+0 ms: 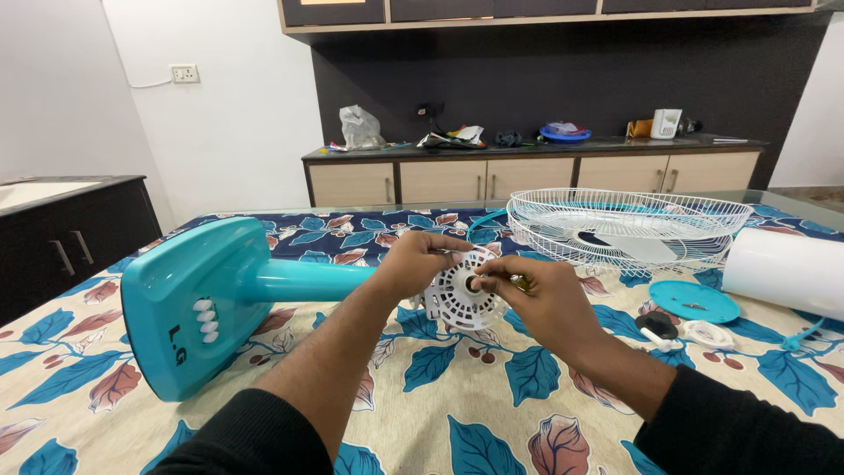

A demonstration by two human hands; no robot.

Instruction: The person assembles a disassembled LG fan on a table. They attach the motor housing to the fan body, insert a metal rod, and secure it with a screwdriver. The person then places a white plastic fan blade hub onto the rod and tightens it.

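Both hands work the white vented motor housing (457, 299): left hand (418, 261) grips its rim to steady it, right hand (536, 299) pinches a small nut (520, 282) at the hub; teal fan base (189, 308) lies sideways

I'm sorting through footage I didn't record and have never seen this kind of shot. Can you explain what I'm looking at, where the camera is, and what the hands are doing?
There is no machine here: a person wears a camera on the head, so it looks down at their own two arms in black sleeves. The single picture is that head view. The left hand and the right hand both grip a round white slotted motor housing at the end of a teal table fan body, which lies on its side. The right fingertips pinch near its centre. All this rests on a table under a leaf-patterned cloth. To the right lie white wire fan guards, a teal round cap, a small black part and a white cylinder.
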